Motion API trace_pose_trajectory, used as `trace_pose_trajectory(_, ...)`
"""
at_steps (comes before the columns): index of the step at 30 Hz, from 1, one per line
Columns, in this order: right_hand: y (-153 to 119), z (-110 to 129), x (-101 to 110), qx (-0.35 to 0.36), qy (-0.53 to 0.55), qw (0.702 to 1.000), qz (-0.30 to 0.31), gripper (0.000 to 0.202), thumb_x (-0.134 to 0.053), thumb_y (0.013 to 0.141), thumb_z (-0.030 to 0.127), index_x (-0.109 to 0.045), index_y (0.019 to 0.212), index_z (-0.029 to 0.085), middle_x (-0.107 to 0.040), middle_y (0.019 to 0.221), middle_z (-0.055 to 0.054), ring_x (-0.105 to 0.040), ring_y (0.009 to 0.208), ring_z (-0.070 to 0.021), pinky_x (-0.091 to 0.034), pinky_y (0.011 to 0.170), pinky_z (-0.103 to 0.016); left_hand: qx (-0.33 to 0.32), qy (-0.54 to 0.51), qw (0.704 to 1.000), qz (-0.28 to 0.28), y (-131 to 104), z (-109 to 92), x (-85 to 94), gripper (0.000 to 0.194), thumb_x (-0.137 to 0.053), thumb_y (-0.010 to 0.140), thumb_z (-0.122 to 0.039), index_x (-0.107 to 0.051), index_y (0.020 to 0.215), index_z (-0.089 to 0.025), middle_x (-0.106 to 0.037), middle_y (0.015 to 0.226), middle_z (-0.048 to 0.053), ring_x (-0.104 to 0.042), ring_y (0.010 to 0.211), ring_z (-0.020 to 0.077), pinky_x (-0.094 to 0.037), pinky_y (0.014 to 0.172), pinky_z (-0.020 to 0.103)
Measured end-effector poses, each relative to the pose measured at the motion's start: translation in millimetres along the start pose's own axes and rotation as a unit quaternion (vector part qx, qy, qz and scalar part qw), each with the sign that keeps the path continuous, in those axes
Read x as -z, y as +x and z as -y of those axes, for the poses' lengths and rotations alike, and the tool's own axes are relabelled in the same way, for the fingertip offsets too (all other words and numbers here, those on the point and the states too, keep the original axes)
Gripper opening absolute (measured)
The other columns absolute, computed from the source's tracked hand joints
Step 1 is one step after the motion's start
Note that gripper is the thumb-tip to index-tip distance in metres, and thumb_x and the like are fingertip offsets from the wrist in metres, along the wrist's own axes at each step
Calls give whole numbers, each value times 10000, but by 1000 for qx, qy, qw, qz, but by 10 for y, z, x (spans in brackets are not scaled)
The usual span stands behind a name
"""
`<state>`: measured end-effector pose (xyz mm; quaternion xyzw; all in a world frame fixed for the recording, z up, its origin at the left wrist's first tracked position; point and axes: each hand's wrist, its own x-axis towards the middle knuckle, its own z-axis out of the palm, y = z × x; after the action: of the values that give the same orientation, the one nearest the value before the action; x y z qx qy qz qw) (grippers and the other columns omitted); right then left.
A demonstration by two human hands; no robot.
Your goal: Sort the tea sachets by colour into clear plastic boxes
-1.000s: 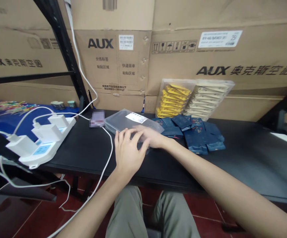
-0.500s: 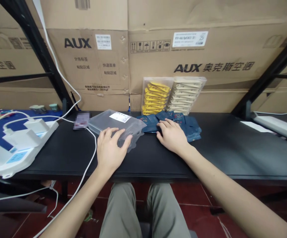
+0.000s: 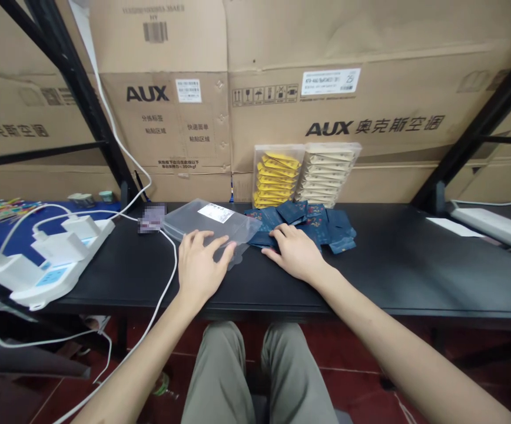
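Case [image 3: 185, 219]: clear plastic, flat; left hand [image 3: 201, 263] spread on it. Packets [image 3: 293, 212]: dark-blue, creased; right hand [image 3: 298, 252] over them, cannot tell whether pinching.

Soft light, pale sheen on the worktop [image 3: 454, 274], dim floor [image 3: 353, 383] beneath; edges stretched, one small patch [image 3: 152, 218] pixelated.

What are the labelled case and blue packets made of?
Labelled case: looks like smooth, translucent plastic; the black tabletop shows through. Blue packets: probably thin plastic film or foil laminate, creased with a mild sheen; coated paper possible.
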<state>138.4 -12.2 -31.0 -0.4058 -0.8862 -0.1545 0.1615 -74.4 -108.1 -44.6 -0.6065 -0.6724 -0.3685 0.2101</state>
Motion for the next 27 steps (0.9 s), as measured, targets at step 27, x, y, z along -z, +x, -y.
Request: trace_pose_trajectory(27,-104,48,519,-22,247,968,-24,365,-555,925,351,-617,1260,221,-767,959,-26,-699,666,-181,-552,699,-296,79,-121,989,-19,72,107,5,423,-399,984,-435,-787,940,-272,-701,1032,60,-527,1038,258,-456,956,444)
